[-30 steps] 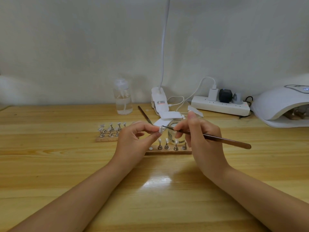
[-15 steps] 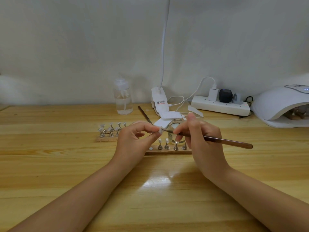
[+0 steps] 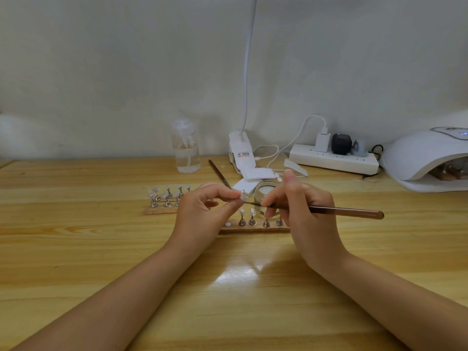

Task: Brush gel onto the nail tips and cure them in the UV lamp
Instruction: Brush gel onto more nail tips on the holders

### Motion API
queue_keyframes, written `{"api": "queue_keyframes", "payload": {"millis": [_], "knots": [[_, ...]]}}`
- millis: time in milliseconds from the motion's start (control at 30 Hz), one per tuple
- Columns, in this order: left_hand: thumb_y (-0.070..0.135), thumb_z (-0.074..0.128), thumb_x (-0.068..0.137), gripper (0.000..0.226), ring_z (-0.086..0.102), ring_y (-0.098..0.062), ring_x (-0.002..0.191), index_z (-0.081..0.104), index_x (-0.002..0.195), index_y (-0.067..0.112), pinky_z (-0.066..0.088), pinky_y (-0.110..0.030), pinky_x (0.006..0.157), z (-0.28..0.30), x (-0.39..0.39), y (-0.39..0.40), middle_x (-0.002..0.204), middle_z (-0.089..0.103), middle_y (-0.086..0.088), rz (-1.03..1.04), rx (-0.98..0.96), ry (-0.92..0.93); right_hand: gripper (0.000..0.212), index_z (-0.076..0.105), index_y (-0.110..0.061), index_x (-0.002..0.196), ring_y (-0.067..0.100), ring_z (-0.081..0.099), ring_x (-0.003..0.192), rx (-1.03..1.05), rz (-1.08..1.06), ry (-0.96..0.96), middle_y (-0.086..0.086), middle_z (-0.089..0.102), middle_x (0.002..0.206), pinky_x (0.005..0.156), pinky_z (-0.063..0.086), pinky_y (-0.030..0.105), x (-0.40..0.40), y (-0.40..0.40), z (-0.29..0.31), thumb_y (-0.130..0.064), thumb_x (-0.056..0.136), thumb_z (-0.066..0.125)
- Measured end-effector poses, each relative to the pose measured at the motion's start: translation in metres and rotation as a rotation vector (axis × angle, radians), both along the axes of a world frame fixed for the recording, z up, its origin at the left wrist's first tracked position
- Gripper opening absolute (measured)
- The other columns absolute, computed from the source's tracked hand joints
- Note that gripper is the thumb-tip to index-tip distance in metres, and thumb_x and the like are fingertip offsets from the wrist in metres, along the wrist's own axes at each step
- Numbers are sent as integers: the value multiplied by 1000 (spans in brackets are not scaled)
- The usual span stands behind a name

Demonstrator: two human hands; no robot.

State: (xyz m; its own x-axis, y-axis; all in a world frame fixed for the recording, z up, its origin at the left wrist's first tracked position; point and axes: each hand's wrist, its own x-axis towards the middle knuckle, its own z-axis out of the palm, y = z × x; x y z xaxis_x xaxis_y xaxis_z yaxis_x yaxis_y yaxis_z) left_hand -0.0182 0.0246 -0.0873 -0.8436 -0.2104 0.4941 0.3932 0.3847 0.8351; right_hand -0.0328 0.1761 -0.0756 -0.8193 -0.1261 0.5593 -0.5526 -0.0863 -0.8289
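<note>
Wood table (image 3: 76,249): glossy varnish, glare patch at centre. Brush (image 3: 347,212): smooth brown shiny handle. Jar (image 3: 263,193) clear glass. Bottle (image 3: 186,148) clear plastic. UV lamp (image 3: 425,158) white glossy plastic. Nail-tip stands (image 3: 253,220) shiny metal on wood strip.

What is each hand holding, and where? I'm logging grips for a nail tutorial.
The left hand pinches a small white nail tip at its fingertips; the right hand grips a slim brown brush near its bristle end.

Hidden and cut off
UV lamp (image 3: 428,158) runs off the right edge; left hand (image 3: 202,211) covers part of the far nail-tip stand (image 3: 162,210).
</note>
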Motion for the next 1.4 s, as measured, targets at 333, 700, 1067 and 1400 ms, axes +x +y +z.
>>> {"api": "queue_keyframes", "payload": {"millis": [333,700,1067,1400], "knots": [[13,75,70,26,61,-6,72,68,64,37,53,-46,75,0,0,1,71,67,17,14,21,-16,42,67,-17,62,2,48,44,35,3,-50,3,62,56,43,35,12,1,-2,2,-44,82,42],[14,75,70,22,61,-10,74,68,66,35,53,-45,76,1,1,1,70,66,18,13,19,-25,38,66,-18,65,1,50,45,37,-24,-16,1,62,57,44,37,11,-1,-1,2,-40,84,41],[11,73,71,18,63,-17,80,69,70,28,51,-49,79,3,3,2,76,67,8,1,20,-23,42,66,-16,58,4,54,46,48,30,-2,4,61,52,45,36,11,1,-1,0,-34,88,43],[14,74,71,17,62,-13,75,69,69,30,51,-54,75,3,2,3,73,68,10,18,39,-44,40,67,-14,67,1,49,44,46,-9,-27,-2,61,56,44,34,9,-1,-3,1,-41,84,43]]}}
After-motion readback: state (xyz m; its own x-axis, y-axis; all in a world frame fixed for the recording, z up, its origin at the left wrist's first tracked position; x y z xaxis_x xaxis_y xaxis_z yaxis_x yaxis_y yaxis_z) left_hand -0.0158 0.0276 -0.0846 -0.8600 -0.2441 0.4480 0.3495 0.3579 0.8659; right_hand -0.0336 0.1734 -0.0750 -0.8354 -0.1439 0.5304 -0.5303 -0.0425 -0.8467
